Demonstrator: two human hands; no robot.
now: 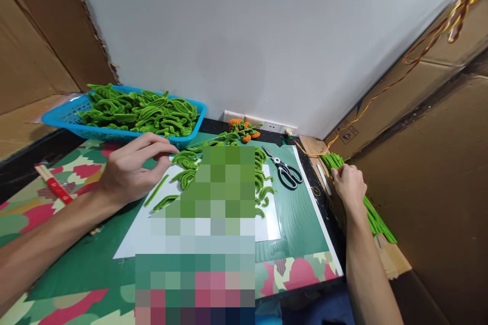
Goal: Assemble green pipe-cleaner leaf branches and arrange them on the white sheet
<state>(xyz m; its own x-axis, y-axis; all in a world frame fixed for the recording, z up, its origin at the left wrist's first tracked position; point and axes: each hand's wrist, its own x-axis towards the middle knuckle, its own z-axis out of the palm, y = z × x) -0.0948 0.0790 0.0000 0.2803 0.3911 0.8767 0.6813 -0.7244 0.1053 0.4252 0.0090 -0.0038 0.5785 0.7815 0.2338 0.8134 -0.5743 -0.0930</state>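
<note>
My left hand point(133, 167) hovers at the upper left of a white paper sheet point(133, 244), its fingers curved, thumb and forefinger slightly apart with nothing visible between them. Right beside its fingertips lie looped green pipe-cleaner leaves point(186, 158). A short straight green piece point(156, 191) rests on the paper below that hand. At the far right, my right hand point(349, 183) is closed on a bundle of long green pipe cleaners point(381, 226); how many its fingers grip is hidden. A blurred patch covers the middle of the paper.
A blue basket point(64, 120) heaped with green looped pieces stands at the back left. Black-handled scissors point(288, 173) lie right of the paper, and orange fuzzy flowers point(244, 129) lie behind it. A red-wrapped stick packet point(57, 188) is at left. Cardboard point(438, 162) walls the right side.
</note>
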